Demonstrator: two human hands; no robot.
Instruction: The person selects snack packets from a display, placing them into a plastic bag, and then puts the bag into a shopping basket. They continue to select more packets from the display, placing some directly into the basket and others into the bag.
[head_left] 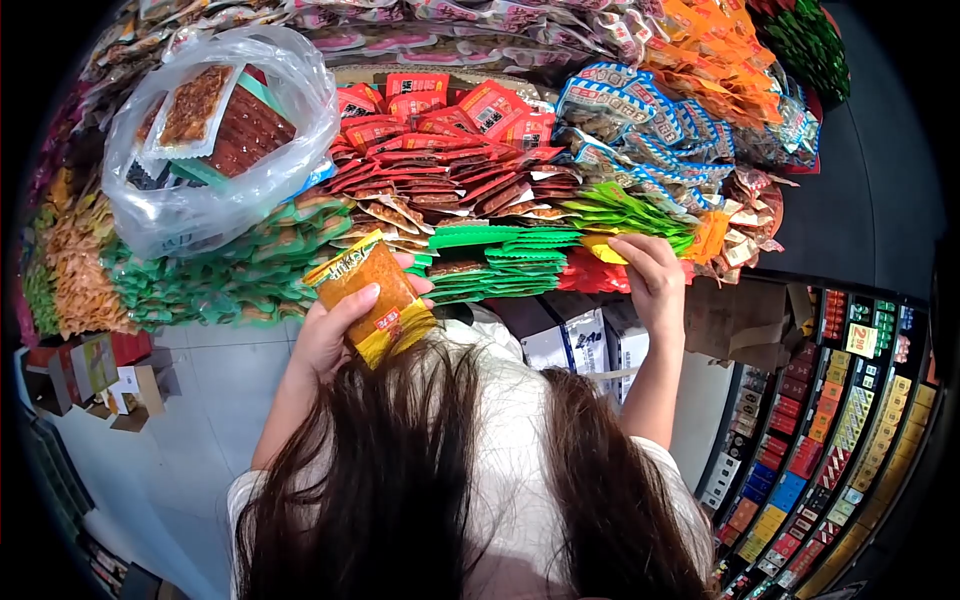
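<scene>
My left hand (338,325) is closed around a yellow snack packet (368,283) with a clear front, which shows an orange-brown slab inside. The thumb lies across its front edge. My right hand (655,280) pinches the end of another yellow packet (601,248) at the front of the display. That one is partly covered by the fingers. Around it are bright green packets (630,215), red packets (590,272) and a stack of green-edged packets (500,262).
A clear plastic bag (135,215) holding several snack packs rests at the upper left of the display. Red packets (440,150), blue-and-white packets (640,110) and orange packets (715,55) are heaped behind. Cardboard boxes (740,315) stand below, beside shelves of small boxes (780,490).
</scene>
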